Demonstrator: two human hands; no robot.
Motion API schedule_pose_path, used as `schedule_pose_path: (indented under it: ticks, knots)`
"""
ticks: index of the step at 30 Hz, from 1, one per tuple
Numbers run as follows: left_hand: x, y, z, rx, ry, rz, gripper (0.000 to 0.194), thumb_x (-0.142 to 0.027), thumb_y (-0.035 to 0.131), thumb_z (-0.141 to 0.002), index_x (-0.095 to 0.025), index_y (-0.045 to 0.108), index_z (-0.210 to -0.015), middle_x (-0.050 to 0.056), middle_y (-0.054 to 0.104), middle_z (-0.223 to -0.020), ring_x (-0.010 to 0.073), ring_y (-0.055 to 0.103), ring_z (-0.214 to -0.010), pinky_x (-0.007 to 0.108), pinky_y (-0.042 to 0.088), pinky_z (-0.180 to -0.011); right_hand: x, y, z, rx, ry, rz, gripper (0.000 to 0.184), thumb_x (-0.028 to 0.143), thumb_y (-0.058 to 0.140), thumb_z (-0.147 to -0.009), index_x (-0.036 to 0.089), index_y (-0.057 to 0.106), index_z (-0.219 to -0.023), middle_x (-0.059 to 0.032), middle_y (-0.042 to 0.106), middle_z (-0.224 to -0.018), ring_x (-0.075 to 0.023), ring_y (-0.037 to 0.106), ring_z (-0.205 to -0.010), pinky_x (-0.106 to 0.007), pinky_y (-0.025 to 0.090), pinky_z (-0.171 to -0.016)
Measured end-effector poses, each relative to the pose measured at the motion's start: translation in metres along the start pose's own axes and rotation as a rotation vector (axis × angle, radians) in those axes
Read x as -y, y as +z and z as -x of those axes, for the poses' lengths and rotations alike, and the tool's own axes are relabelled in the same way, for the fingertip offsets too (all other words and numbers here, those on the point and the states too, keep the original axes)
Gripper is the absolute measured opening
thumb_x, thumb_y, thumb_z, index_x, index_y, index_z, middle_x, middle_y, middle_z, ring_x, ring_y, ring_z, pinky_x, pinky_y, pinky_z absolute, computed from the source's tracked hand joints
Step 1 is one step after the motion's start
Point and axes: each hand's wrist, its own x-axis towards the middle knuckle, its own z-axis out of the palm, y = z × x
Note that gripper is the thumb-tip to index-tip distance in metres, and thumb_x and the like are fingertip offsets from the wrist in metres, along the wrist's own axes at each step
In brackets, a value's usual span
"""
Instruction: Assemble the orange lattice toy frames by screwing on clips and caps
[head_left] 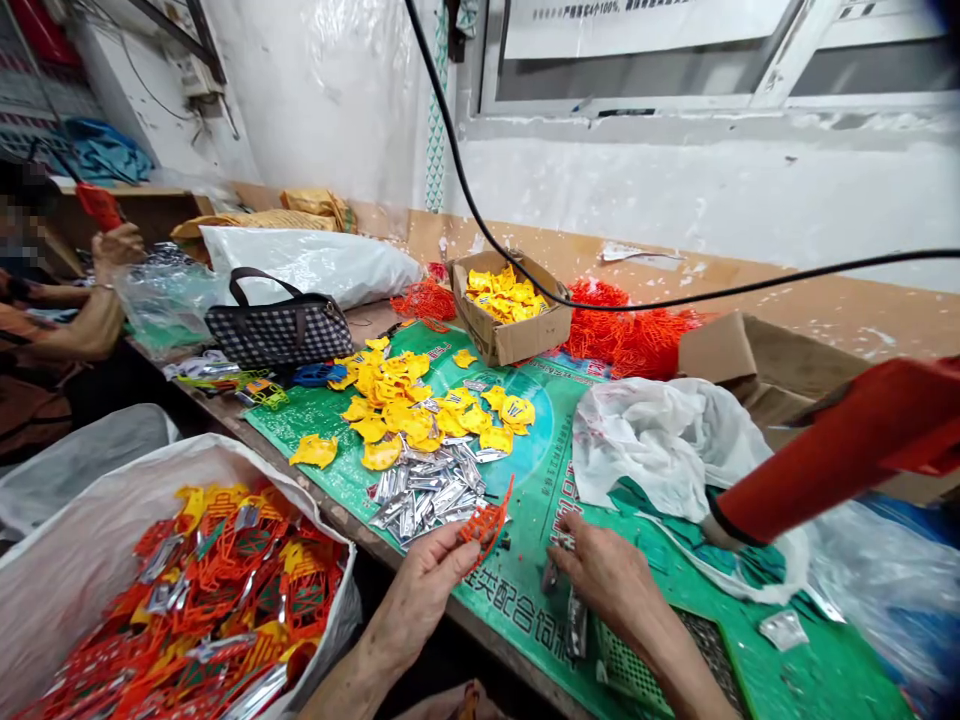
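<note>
My left hand (427,575) pinches an orange-red openwork plastic piece (486,528) between thumb and fingertips, just above the table's front edge. My right hand (604,565) is low over the green sheet with its fingers curled together; the fingertips are partly hidden and what they grip cannot be made out. Small silver strips (576,625) lie below that hand. Beyond my left hand is a pile of shiny silver metal pieces (431,490), with yellow plastic pieces (401,400) heaped behind it.
At left stands a white sack (247,455) of assembled orange, yellow and silver pieces. A cardboard box (514,340) holds more yellow pieces. A red power tool (832,455) juts in from the right beside a white plastic bag (660,435). A co-worker's hand (116,250) grips another tool.
</note>
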Motion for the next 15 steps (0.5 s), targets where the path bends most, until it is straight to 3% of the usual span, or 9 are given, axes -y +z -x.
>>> schedule_pose_path:
  ticks: [4,9,12,15]
  knots:
    - [-0.004,-0.005,0.0,-0.075,0.021,-0.111,0.035,-0.037,0.062,-0.086,-0.022,0.071,-0.117,0.006,0.071,-0.122,0.0269,0.06,-0.113,0.037,0.043,-0.1,0.024,-0.009,-0.028,-0.054,-0.059,0.095,0.026,0.026,0.051,-0.088,0.019,0.063,-0.11,-0.0135,0.07,-0.108,-0.0266,0.067,-0.094,-0.032,0.041,-0.072]
    - [-0.005,-0.013,0.0,-0.205,0.058,-0.346,0.031,-0.04,0.063,-0.083,-0.02,0.076,-0.103,0.006,0.074,-0.103,0.027,0.06,-0.101,0.035,0.044,-0.092,0.058,0.001,-0.089,-0.025,-0.252,0.131,0.024,0.024,0.052,-0.093,0.017,0.063,-0.113,-0.0103,0.064,-0.118,-0.0215,0.062,-0.108,-0.035,0.047,-0.092]
    - [-0.009,-0.018,0.003,-0.158,0.026,-0.272,0.034,-0.043,0.064,-0.082,-0.019,0.075,-0.103,0.004,0.074,-0.095,0.0255,0.061,-0.095,0.033,0.046,-0.086,0.069,0.014,-0.119,0.034,-0.325,0.157,0.03,0.033,0.057,-0.093,0.017,0.06,-0.118,-0.0088,0.061,-0.122,-0.0219,0.061,-0.107,-0.044,0.051,-0.092]
    - [-0.01,-0.022,0.007,-0.157,-0.033,-0.168,0.032,-0.043,0.067,-0.08,-0.018,0.076,-0.098,0.004,0.073,-0.088,0.0234,0.062,-0.087,0.03,0.048,-0.079,0.068,0.024,-0.135,0.1,-0.324,0.178,0.033,0.034,0.058,-0.092,0.017,0.058,-0.12,-0.009,0.061,-0.123,-0.0218,0.062,-0.105,-0.043,0.054,-0.089]
